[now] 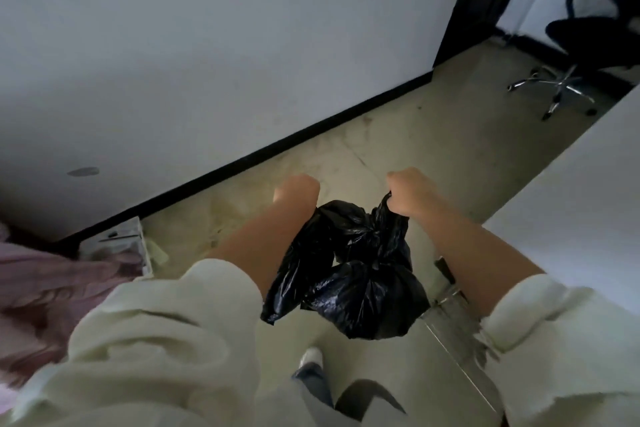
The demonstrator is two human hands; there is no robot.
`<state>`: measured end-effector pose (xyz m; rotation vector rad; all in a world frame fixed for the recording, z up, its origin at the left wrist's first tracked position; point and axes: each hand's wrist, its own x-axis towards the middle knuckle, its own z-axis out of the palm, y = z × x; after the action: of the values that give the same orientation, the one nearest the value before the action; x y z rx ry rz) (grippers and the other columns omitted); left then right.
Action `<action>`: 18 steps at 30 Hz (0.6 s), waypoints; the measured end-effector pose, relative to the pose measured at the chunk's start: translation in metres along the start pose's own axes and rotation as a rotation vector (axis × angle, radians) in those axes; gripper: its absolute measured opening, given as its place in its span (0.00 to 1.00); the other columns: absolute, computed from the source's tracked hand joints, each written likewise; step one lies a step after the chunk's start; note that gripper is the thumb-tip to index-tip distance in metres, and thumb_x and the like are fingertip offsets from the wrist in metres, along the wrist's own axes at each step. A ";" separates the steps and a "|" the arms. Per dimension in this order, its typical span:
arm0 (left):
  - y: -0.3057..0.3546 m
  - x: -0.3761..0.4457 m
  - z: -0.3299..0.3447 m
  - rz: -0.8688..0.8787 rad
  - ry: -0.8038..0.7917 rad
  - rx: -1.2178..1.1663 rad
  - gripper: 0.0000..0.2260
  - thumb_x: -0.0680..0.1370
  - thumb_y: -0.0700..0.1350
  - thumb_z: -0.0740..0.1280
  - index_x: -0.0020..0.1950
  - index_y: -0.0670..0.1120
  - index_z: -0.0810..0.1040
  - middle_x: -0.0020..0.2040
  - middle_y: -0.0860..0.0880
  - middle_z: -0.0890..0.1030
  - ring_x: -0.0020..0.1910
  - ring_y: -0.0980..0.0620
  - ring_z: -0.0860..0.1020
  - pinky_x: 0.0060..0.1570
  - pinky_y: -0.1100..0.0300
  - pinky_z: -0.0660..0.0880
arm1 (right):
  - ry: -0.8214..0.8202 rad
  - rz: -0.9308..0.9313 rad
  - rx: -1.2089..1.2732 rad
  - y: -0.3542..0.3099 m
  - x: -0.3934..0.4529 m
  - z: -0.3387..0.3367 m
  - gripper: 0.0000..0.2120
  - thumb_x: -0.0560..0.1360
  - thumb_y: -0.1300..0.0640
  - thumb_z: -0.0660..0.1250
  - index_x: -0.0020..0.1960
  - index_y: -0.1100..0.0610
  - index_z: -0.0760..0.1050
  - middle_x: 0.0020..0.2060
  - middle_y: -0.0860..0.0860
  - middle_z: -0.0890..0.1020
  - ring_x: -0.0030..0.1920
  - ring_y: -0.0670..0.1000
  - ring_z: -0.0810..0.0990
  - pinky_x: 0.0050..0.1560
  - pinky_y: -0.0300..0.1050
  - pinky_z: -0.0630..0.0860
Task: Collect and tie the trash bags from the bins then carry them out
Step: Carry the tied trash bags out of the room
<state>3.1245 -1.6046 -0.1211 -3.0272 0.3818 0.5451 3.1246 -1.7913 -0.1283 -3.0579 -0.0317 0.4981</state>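
A black trash bag (360, 274) hangs in front of me, bunched and knotted near its middle, with a fuller lower part. My right hand (412, 192) is closed around the bag's upper end and holds it up. My left hand (298, 189) is curled into a fist to the left of the bag; the bag's left flap runs under my left forearm, and what the fist grips is hidden. Both cream sleeves are pushed up to the elbows.
A white wall with a black baseboard (277, 146) runs along the left. A black office chair (588, 55) on a chrome star base stands in the doorway at the far right. Pink fabric (59, 284) lies at the left. A white panel (571, 204) borders the right.
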 end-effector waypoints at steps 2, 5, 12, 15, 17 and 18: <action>0.004 0.061 -0.027 0.035 -0.001 0.017 0.13 0.77 0.33 0.58 0.59 0.38 0.76 0.58 0.43 0.77 0.58 0.44 0.78 0.52 0.57 0.75 | -0.001 0.037 0.022 0.016 0.051 -0.022 0.02 0.72 0.64 0.59 0.42 0.60 0.66 0.41 0.55 0.67 0.40 0.56 0.70 0.36 0.43 0.67; 0.012 0.155 -0.061 0.077 0.014 0.066 0.13 0.77 0.33 0.58 0.59 0.39 0.76 0.59 0.42 0.77 0.57 0.44 0.78 0.47 0.58 0.73 | -0.011 0.086 0.044 0.046 0.130 -0.051 0.09 0.73 0.64 0.59 0.53 0.62 0.70 0.48 0.60 0.72 0.43 0.57 0.71 0.40 0.44 0.68; 0.043 0.375 -0.133 0.048 -0.026 0.093 0.13 0.78 0.35 0.59 0.61 0.40 0.74 0.60 0.41 0.75 0.58 0.42 0.76 0.50 0.54 0.73 | 0.015 0.052 0.043 0.138 0.331 -0.106 0.17 0.74 0.62 0.59 0.62 0.61 0.65 0.56 0.58 0.75 0.60 0.57 0.70 0.43 0.45 0.67; 0.061 0.467 -0.162 0.029 -0.051 0.105 0.14 0.79 0.36 0.59 0.64 0.41 0.71 0.61 0.41 0.72 0.60 0.42 0.75 0.54 0.54 0.74 | 0.022 0.031 0.050 0.184 0.412 -0.132 0.17 0.74 0.61 0.60 0.62 0.61 0.64 0.57 0.58 0.74 0.61 0.57 0.68 0.43 0.45 0.67; 0.072 0.523 -0.179 0.036 -0.062 0.099 0.15 0.79 0.37 0.59 0.66 0.42 0.69 0.61 0.42 0.71 0.60 0.42 0.74 0.55 0.54 0.74 | 0.031 0.032 0.044 0.212 0.462 -0.151 0.16 0.74 0.60 0.60 0.60 0.61 0.65 0.57 0.57 0.75 0.61 0.57 0.68 0.43 0.45 0.67; 0.078 0.549 -0.187 0.038 -0.070 0.089 0.15 0.79 0.37 0.59 0.66 0.42 0.69 0.62 0.42 0.71 0.61 0.42 0.73 0.56 0.54 0.74 | 0.031 0.033 0.036 0.224 0.485 -0.160 0.15 0.74 0.60 0.60 0.59 0.61 0.65 0.57 0.57 0.75 0.61 0.57 0.69 0.43 0.46 0.67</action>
<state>3.6670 -1.8238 -0.1373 -2.9129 0.4479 0.6171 3.6384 -2.0085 -0.1409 -3.0344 0.0279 0.4485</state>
